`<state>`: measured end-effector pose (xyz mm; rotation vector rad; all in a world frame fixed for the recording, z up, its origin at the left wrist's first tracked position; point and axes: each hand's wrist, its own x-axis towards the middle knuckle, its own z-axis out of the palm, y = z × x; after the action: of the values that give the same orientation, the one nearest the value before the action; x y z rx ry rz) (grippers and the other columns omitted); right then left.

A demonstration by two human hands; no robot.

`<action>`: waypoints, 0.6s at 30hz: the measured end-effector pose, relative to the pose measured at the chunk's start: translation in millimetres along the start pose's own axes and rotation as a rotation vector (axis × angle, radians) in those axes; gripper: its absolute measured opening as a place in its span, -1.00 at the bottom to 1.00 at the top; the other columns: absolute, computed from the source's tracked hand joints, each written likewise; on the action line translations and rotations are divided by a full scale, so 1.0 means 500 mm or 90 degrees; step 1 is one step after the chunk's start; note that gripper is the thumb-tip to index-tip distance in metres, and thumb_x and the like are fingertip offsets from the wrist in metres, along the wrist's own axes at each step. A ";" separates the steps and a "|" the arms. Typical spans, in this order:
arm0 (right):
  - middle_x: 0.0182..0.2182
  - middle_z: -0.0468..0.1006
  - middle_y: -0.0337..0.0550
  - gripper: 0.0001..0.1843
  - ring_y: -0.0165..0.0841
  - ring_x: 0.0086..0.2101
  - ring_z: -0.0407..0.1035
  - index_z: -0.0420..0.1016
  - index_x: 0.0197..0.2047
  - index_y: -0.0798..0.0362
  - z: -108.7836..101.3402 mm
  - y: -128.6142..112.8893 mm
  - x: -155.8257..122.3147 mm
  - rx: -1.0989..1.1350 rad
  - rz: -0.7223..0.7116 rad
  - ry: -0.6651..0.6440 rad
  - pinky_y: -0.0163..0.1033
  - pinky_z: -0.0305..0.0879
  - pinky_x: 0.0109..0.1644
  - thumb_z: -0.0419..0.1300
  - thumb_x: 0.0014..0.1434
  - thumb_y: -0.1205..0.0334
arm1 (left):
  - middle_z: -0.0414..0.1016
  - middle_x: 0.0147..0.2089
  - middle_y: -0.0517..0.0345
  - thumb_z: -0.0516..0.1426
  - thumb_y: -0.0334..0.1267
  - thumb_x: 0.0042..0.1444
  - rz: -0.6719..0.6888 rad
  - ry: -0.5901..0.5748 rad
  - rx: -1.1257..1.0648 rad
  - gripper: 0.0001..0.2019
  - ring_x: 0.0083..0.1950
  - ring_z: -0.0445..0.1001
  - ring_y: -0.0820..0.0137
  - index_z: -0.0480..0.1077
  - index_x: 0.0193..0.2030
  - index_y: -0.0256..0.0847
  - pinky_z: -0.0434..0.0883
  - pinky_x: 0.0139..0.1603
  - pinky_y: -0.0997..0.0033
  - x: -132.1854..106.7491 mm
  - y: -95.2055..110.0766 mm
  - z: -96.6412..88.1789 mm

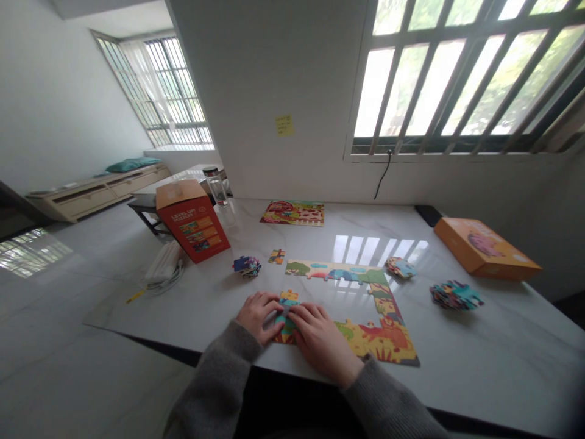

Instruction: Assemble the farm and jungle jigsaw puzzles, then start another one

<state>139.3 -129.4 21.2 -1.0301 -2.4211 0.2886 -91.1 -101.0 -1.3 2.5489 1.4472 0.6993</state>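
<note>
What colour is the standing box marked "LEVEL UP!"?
The standing box has a red front and a paler orange top; the head view shows it.

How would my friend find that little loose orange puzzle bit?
On the white table, find the tall red box. Look right, past the purple-topped pile, towards the unfinished puzzle. The orange bit lies flat between pile and puzzle, touching neither.

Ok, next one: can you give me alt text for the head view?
A person's left hand and right hand touch colourful jigsaw pieces at the near left of an unfinished puzzle border on a glossy white table. Piles of loose pieces lie around it, with a red box to the left and an orange box to the right.
</note>
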 end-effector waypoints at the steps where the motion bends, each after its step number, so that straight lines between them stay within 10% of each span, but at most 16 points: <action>1: 0.13 0.50 -0.09 -0.62 -0.14 0.11 0.29 0.40 0.19 0.01 0.000 0.000 0.000 0.000 -0.001 0.003 0.05 0.28 0.23 0.13 0.32 0.37 | 0.48 0.08 0.04 0.22 -0.15 0.09 0.000 -0.001 0.002 -0.77 0.11 0.39 0.12 0.48 -0.11 -0.08 0.33 0.12 0.06 -0.001 0.001 -0.001; 11: 0.22 0.43 -0.03 -0.55 -0.10 0.17 0.26 0.35 0.24 0.03 0.006 0.004 -0.002 -0.014 0.016 0.004 0.08 0.28 0.26 0.16 0.29 0.35 | 0.34 0.32 -0.06 0.45 0.08 -0.36 0.001 -0.053 -0.016 -0.31 0.27 0.30 -0.06 0.39 -0.06 -0.10 0.22 0.29 -0.10 -0.003 0.003 0.005; 18: 0.19 0.45 -0.02 -0.57 -0.10 0.18 0.27 0.38 0.21 0.04 0.014 0.009 -0.005 -0.004 0.018 0.025 0.07 0.27 0.27 0.15 0.27 0.35 | 0.22 0.42 -0.08 0.43 0.06 -0.30 -0.008 -0.059 -0.022 -0.16 0.38 0.21 -0.05 0.33 0.18 -0.08 0.19 0.36 -0.07 -0.002 0.000 0.007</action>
<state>139.9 -128.2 12.7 -1.0637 -2.3754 0.2668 -90.1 -101.5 -5.0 2.5085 1.4080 0.5906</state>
